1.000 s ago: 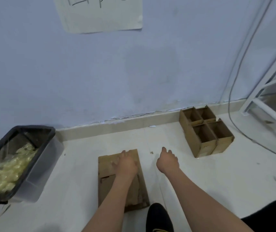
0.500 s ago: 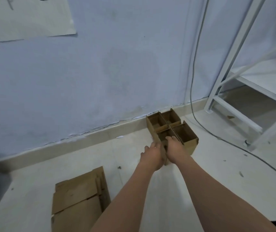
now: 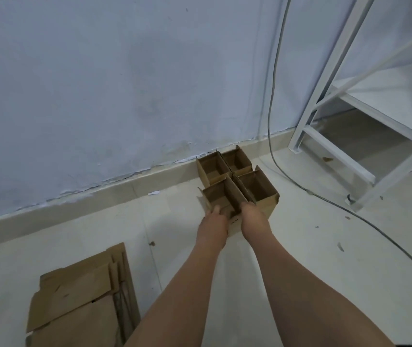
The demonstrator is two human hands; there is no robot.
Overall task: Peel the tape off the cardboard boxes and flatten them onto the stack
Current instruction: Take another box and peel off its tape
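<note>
Left hand (image 3: 212,222): you grip the near box (image 3: 218,196) at its left corner.
Right hand (image 3: 254,217): you hold its right edge.
Boxes (image 3: 237,181): four, clustered beyond your hands.
Stack (image 3: 79,296): below-left.
Cable (image 3: 300,189): right.

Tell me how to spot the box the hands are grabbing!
Look along the blue wall to four open boxes clustered on the floor. It's the near-left box; the left hand and right hand touch only it.

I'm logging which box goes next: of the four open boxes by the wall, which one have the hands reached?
The near-left box of the cluster: the left hand and right hand meet its front edge; the other three stand untouched.
</note>
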